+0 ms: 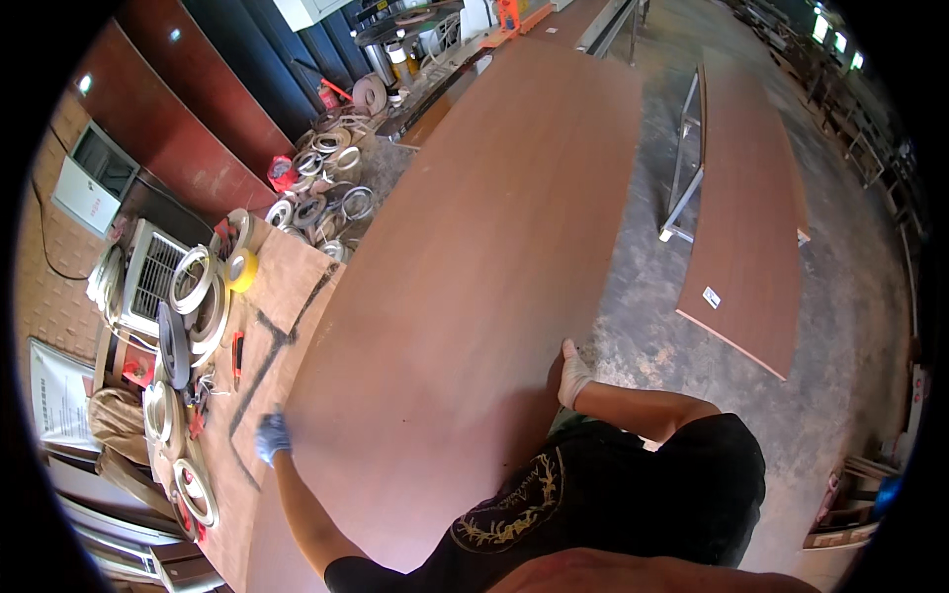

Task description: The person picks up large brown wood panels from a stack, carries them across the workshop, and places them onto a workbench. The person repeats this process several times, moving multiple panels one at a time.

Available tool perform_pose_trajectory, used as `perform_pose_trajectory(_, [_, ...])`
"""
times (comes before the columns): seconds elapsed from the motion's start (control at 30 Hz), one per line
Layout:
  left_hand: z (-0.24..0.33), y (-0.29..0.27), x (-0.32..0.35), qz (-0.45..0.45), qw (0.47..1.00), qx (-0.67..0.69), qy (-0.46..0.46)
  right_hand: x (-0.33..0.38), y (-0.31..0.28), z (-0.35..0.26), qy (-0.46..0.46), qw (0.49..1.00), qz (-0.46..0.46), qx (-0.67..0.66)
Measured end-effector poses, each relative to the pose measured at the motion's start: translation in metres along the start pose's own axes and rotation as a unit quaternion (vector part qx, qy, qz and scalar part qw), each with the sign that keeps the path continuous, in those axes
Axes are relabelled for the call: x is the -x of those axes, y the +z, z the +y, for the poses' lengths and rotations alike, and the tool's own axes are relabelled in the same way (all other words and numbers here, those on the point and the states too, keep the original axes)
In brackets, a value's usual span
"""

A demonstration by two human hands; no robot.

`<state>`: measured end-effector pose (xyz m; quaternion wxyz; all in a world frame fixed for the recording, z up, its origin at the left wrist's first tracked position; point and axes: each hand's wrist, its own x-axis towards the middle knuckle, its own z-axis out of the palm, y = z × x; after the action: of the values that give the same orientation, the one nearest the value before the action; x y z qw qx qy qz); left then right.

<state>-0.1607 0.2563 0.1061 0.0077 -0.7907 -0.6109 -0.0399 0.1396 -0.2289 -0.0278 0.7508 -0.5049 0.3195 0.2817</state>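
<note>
"Concrete floor (pixel 647 316) across the workshop, dark red sheets (pixel 183 109) against the left wall, coils of banding (pixel 311 163) heaped on the ground. What's in front of the person?"

"One long brown wood panel (pixel 455 257), lying flat and running from the lower edge of the view up toward the far end. It covers part of a pale plywood table (pixel 282 277) on the left."

"And the hands?"

"Left hand (pixel 272 440), in a blue-grey glove, is at the panel's left edge, over the table. It's blurred, so I can't tell how far the fingers are curled or whether they grip. Right hand (pixel 573 376), in a whitish glove, is against the opposite edge, near the body, thumb side up. Most of its fingers are hidden, so I can't tell how firmly it has hold."

"Anything else on that table?"

"Pale rolls of edge banding along its outer side, a yellow tape roll (pixel 248 277), and an orange-and-black utility knife (pixel 237 356) lying beyond the left hand. A dark, smudged line (pixel 259 381) bends across the plywood."

"Over to the right?"

"Another brown panel (pixel 741 257), well apart from the first, with a white label (pixel 711 296) near its closer end. A metal trestle (pixel 682 203) stands at its left side."
</note>
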Motion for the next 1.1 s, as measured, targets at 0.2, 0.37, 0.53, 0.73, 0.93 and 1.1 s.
perform_pose_trajectory(0.2, [-0.033, -0.006, 0.064, 0.055, 0.975, 0.167, 0.135, -0.006, 0.006, 0.025, 0.113, 0.988, -0.073, -0.072])
perform_pose_trajectory(0.37, [-0.026, 0.04, 0.233, 0.065, 0.979, 0.179, 0.073, 0.039, 0.027, -0.005, 0.168, 0.981, -0.086, -0.055])
perform_pose_trajectory(0.53, [0.023, 0.075, 0.396, 0.208, 0.944, 0.254, -0.044, 0.092, 0.042, -0.063, 0.269, 0.955, -0.12, -0.041])
perform_pose_trajectory(0.73, [0.119, 0.104, 0.464, 0.049, 0.672, 0.627, -0.392, 0.05, 0.022, -0.091, 0.462, 0.86, -0.21, -0.058])
perform_pose_trajectory(0.93, [0.197, 0.13, 0.442, 0.029, 0.386, 0.825, -0.412, -0.076, 0.022, -0.205, 0.205, 0.942, -0.248, -0.097])
perform_pose_trajectory(1.1, [0.248, 0.069, 0.4, 0.066, 0.229, 0.779, -0.58, -0.2, 0.047, -0.323, 0.12, 0.954, -0.265, -0.07])
